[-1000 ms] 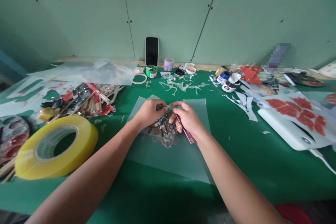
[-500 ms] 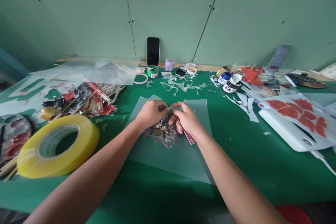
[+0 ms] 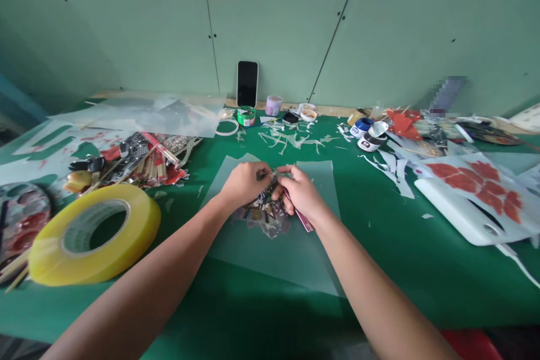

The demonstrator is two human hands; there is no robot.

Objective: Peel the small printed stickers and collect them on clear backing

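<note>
My left hand (image 3: pixel 245 184) is closed, its fingertips pinching the near end of a small greyish piece (image 3: pixel 274 174). From the other side my right hand (image 3: pixel 298 187) grips the same piece between thumb and forefinger. Tucked in that right hand is a slim pink metallic tool (image 3: pixel 304 221), its end sticking out below the palm; its tip is hidden. Below both hands lies a pile of small dark, shiny, patterned scraps (image 3: pixel 270 218). The pile rests on a translucent sheet (image 3: pixel 270 259) spread over the green table. Fingers hide part of the pile.
To the left are a yellow tape roll (image 3: pixel 141 236), a paint palette (image 3: pixel 25 216) and a heap of tools and sticks (image 3: pixel 143 160). Behind stand a phone (image 3: pixel 247 83) and paint jars (image 3: pixel 246 116). At right lies a white device (image 3: pixel 455 211) under a red-painted sheet (image 3: pixel 485 180).
Both hands stay almost in place, with slight finger movement at the small piece. The whole view has shifted very slightly.
</note>
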